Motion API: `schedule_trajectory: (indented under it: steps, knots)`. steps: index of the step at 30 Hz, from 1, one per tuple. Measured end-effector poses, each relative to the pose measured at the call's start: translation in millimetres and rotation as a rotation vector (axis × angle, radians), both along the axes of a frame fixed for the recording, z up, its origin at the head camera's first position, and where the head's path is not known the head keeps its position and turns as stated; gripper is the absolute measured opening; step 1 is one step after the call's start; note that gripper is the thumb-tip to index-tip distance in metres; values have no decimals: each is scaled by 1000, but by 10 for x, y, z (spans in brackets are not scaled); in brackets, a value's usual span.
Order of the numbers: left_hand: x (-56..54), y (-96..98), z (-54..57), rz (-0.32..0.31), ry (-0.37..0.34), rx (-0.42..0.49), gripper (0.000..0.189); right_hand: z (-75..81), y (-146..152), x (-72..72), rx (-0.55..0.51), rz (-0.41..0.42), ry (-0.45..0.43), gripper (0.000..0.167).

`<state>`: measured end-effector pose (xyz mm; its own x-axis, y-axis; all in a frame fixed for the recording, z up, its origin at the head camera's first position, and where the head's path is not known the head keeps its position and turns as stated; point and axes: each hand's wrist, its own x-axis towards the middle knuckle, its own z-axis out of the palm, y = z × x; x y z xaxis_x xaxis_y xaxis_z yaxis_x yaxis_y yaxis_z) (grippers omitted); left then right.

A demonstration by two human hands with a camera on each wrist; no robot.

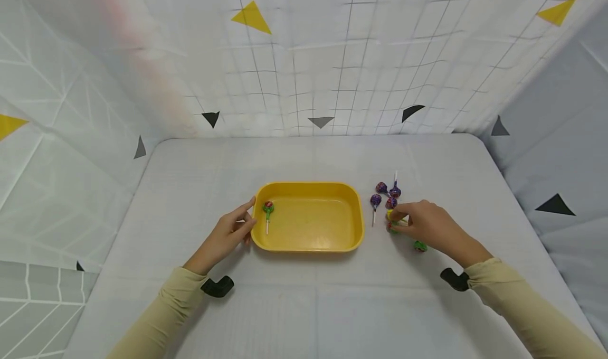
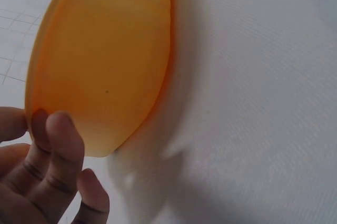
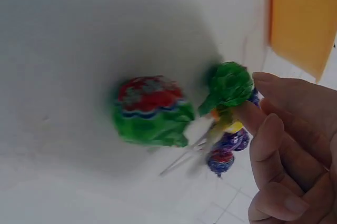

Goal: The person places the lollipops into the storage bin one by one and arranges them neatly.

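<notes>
My left hand [image 1: 231, 229] grips the left end of a yellow plastic tray [image 1: 309, 248], its fingertips at the rim and outer wall; the left wrist view shows the fingers [image 2: 66, 137] bent against that wall. Inside the tray, near its left end, lies a green-and-red wrapped lollipop [image 1: 268, 207]. Right of the tray my right hand [image 1: 429, 227] reaches into a loose group of lollipops, thumb and forefinger pinching at a green-wrapped lollipop [image 3: 230, 84]. A yellow lollipop [image 3: 234, 127] lies right beside it, partly hidden by the fingers.
Several purple lollipops [image 1: 376, 200] lie on the table just beyond my right hand. Another green-and-red lollipop [image 3: 152, 110] sits nearer my right wrist. A white cloth-covered table [image 1: 285, 311] lies beneath everything, with pale patterned curtains [image 1: 304, 84] around its back and sides.
</notes>
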<state>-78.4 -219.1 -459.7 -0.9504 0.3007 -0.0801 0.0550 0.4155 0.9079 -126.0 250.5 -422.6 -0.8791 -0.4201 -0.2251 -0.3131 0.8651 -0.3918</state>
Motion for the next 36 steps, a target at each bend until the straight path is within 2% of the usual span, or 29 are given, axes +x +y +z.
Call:
schedule_trajectory:
  steps: [6,15,25,30,36]
  knots:
    - [4,-8,-4,-3,6,4,59,-50,41,-11,63,-36,-73,26]
    - [8,-3,0,-4,6,8,59,-114,35,-28,66,-10,-24,28]
    - [5,-10,-18,-7,2,13,59,-174,-10,-5,58,-31,36,31]
    - [1,-16,-41,-8,1,23,59,-182,-48,-5,59,-43,23,32]
    - [1,-10,-33,-7,3,18,59,-171,-52,-5,65,-8,32,33]
